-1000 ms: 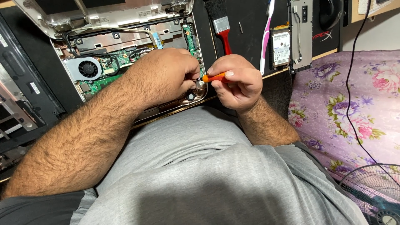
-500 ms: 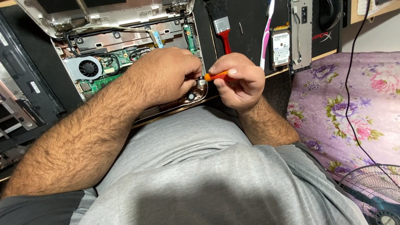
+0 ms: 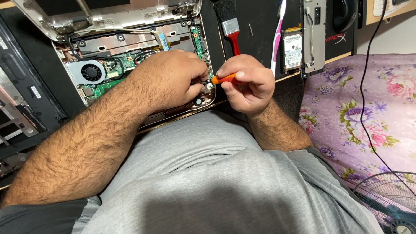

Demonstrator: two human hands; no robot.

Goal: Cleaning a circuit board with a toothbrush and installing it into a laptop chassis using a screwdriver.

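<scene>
1. Down in the head view, the right hand point(image 3: 248, 84) has its fingers closed around an orange-handled screwdriver point(image 3: 224, 79), which lies nearly level with its tip pointing left, at the near right corner of the opened laptop point(image 3: 130, 52).
2. The left hand point(image 3: 171, 80) rests on that same corner, its fingers curled down onto the board right at the screwdriver tip; whether they pinch anything there cannot be told, as the knuckles hide it.
3. The two hands nearly touch, and the gap between them is filled by the screwdriver shaft.
4. Left of the left hand, the laptop's round fan point(image 3: 90, 71) and green circuit board point(image 3: 102, 84) lie uncovered, with black cables running across the top of the chassis.
5. The laptop's near edge runs close to the person's grey shirt, so little room is left on that side.
6. Just beyond the right hand stands a red-handled brush point(image 3: 229, 28), with a pink-and-white toothbrush point(image 3: 277, 41) and a bare hard drive point(image 3: 293, 51) beside it on the dark surface point(image 3: 260, 26).
7. The surface's right edge drops off to a floral purple cloth point(image 3: 359, 108), crossed by a black cable point(image 3: 368, 108).
8. A fan's guard point(image 3: 385, 203) shows at the lower right corner.
</scene>
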